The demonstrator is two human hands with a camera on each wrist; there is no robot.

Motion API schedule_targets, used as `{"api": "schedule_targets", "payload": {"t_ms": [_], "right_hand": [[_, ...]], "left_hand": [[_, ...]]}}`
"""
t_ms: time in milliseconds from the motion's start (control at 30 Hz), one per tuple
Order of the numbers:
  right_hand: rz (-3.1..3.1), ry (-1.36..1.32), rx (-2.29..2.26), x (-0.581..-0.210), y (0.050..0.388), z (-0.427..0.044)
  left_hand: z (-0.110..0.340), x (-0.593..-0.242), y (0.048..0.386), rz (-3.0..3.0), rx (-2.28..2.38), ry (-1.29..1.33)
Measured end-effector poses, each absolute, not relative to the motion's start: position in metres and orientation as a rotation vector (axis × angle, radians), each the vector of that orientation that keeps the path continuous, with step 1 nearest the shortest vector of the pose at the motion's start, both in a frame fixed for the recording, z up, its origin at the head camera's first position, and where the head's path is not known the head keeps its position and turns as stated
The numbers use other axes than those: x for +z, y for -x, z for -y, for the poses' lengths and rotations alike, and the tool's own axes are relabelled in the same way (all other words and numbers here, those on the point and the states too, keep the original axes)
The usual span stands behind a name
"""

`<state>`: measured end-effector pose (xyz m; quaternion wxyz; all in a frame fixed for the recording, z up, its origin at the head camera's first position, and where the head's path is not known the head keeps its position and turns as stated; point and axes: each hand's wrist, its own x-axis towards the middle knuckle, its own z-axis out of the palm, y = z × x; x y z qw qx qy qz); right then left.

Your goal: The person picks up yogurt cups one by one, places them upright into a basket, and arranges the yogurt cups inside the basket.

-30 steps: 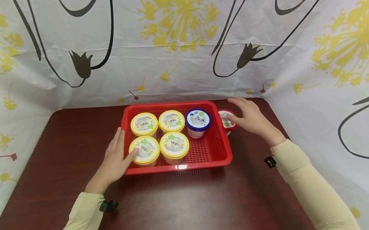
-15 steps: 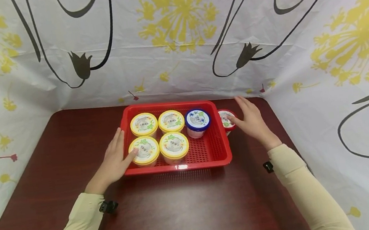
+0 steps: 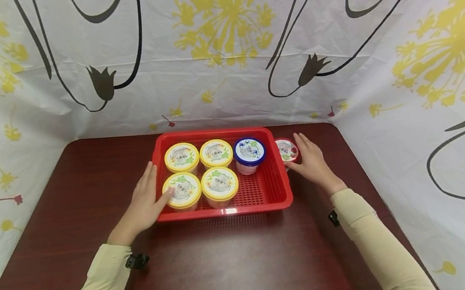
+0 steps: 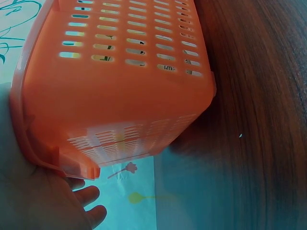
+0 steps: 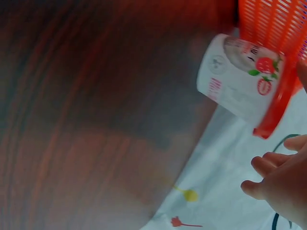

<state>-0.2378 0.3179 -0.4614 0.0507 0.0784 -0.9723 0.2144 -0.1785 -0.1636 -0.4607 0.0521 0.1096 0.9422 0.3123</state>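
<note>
A red plastic basket (image 3: 262, 207) stands on the table with several yellow-lidded cups (image 3: 220, 183) and one blue-lidded cup (image 3: 249, 151) in it. My left hand (image 3: 140, 205) rests on the basket's left rim, fingers fairly straight along the outside and thumb over the front-left yellow lid. Outside the basket's right wall, a white cup with a red lid (image 3: 286, 149) and strawberry print stands close to it. My right hand (image 3: 312, 164) is spread around that cup, thumb at its near side. In the right wrist view, the fingers (image 5: 268, 167) are apart from the cup.
The dark wooden table (image 3: 230, 266) extends in front of the basket and to both sides. A patterned white cloth (image 3: 226, 92) hangs behind and at the sides. Inside the basket, bare mesh floor (image 3: 250, 192) shows at the front right.
My right hand has come down and nearer, shifting from above the red-lidded cup to its right side, with the thumb now lower on its near side. The left hand and basket hold still.
</note>
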Motion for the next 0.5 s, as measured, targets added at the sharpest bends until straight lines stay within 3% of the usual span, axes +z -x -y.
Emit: {"api": "schedule_targets", "payload": {"t_ms": [500], "right_hand": [[2.950, -0.160, 0.683, -0.478, 0.239, -0.308]], "left_hand": [[0.163, -0.460, 0.177, -2.864, 0.949, -0.322]]}}
